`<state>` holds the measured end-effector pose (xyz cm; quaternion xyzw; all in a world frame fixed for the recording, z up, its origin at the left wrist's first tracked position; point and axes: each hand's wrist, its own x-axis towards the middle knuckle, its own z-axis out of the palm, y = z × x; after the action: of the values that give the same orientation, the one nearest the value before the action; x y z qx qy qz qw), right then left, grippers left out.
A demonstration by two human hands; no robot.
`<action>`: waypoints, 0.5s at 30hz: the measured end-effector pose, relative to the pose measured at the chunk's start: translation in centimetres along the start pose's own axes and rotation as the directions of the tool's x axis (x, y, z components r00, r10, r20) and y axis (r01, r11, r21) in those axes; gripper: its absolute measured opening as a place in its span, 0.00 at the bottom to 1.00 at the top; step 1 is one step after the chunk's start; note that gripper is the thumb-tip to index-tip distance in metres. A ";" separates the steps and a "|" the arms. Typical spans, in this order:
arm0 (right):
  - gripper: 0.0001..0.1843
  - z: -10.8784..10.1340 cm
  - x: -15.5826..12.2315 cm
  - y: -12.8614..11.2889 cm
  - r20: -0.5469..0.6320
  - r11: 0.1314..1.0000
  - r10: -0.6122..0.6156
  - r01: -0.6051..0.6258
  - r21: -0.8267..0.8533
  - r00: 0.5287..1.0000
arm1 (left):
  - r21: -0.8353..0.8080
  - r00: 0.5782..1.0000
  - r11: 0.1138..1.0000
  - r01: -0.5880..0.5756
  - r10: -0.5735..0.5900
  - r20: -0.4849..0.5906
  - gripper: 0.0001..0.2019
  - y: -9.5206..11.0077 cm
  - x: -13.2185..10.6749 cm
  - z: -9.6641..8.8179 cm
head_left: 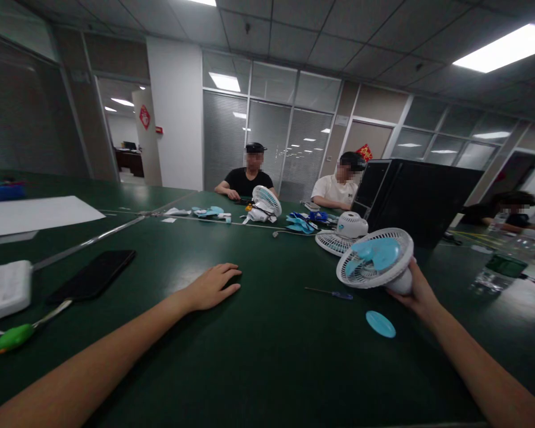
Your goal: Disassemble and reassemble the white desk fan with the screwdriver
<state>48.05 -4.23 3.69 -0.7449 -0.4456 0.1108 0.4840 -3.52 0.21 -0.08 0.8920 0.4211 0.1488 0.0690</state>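
My right hand [421, 294] is wrapped round the white housing behind a small electric fan [377, 258]. The fan is tilted, and its light-blue blades show inside the white ring grille. Flat on the green table [267, 356] rests my left hand [214, 286], fingers stretched out and holding nothing. Between the hands lies a screwdriver [334, 293] with a blue handle. Below the held fan is a light-blue oval disc [380, 324]. A second white fan [351, 229] lies grille-down just behind the held one.
A black computer case [419, 199] stands at the right, near a water bottle [502, 264]. On the left are a black phone [93, 274], a white box [6, 290] and paper [35, 215]. Two people sit opposite, near another fan [265, 205] and blue parts [301, 223].
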 end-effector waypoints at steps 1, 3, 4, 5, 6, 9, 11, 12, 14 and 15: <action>0.37 0.0 0.1 0.1 0.003 0.999 0.042 -0.042 0.031 0.999 | -0.004 1.000 1.000 -0.001 0.001 -0.005 0.23 -0.1 0.0 0.1; 0.39 0.0 0.0 0.0 0.020 0.973 0.171 -0.172 0.152 0.985 | -0.013 1.000 1.000 -0.001 0.001 -0.005 0.24 -0.2 0.0 0.1; 0.40 0.1 -0.2 -0.1 0.034 0.948 0.234 -0.236 0.214 0.972 | -0.017 1.000 1.000 -0.002 0.002 -0.004 0.24 -0.2 -0.1 0.1; 0.40 0.2 -0.4 -0.3 0.052 0.915 0.289 -0.292 0.279 0.956 | -0.020 1.000 1.000 -0.003 0.003 -0.003 0.24 -0.2 -0.1 0.0; 0.40 0.3 -0.7 -0.7 0.068 0.879 0.333 -0.335 0.339 0.941 | -0.020 1.000 1.000 -0.005 0.005 -0.001 0.24 -0.1 -0.1 0.0; 0.35 0.5 -1.6 -2.0 0.034 0.821 0.353 -0.327 0.468 0.935 | -0.001 1.000 1.000 -0.001 0.001 0.010 0.24 0.2 -0.2 -0.3; 0.30 0.7 -2.0 -2.9 -0.023 0.812 0.316 -0.258 0.523 0.949 | 0.015 0.999 1.000 0.013 -0.014 0.030 0.24 0.5 -0.1 -0.5; 0.28 0.8 -2.1 -3.3 -0.044 0.812 0.291 -0.222 0.540 0.956 | 0.021 0.999 1.000 0.021 -0.022 0.042 0.24 0.6 -0.1 -0.6; 0.24 1.0 -1.9 -4.1 -0.060 0.812 0.244 -0.170 0.558 0.968 | 0.028 0.998 0.999 0.034 -0.035 0.059 0.24 0.9 0.0 -0.8; 0.23 1.1 -1.8 -4.4 -0.058 0.815 0.217 -0.149 0.560 0.974 | 0.029 0.997 0.999 0.039 -0.041 0.067 0.25 1.0 0.1 -0.9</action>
<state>43.93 -4.35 6.29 -0.6182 -0.2913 0.2361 0.6908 -3.07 -0.36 1.03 0.8888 0.4383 0.1114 0.0740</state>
